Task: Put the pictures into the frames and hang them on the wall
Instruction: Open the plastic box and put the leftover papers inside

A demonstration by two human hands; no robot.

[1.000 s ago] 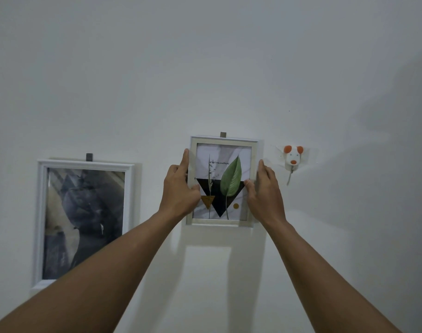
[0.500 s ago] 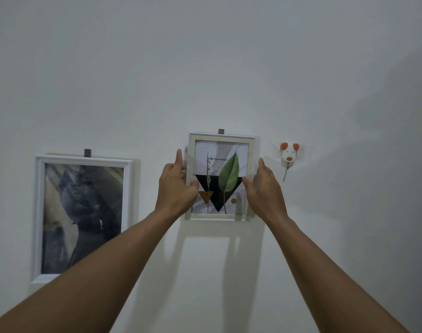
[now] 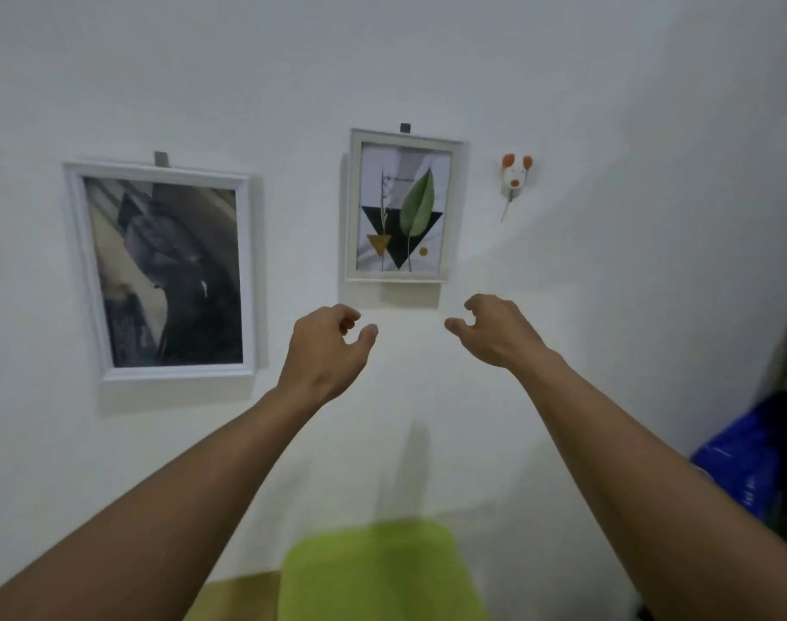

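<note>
The leaf frame hangs on the wall, the grey frame left of it. My left hand and right hand hover below, fingers loosely curled, empty; hanging looks done

Wall hook: a white mouse shape with orange ears and nose is fixed to the wall; a thin stem hangs below it.
Green seat: seen blurred at the bottom edge.
Blue bag: set low at the right edge.
Floor: a tan strip is shown.
</note>
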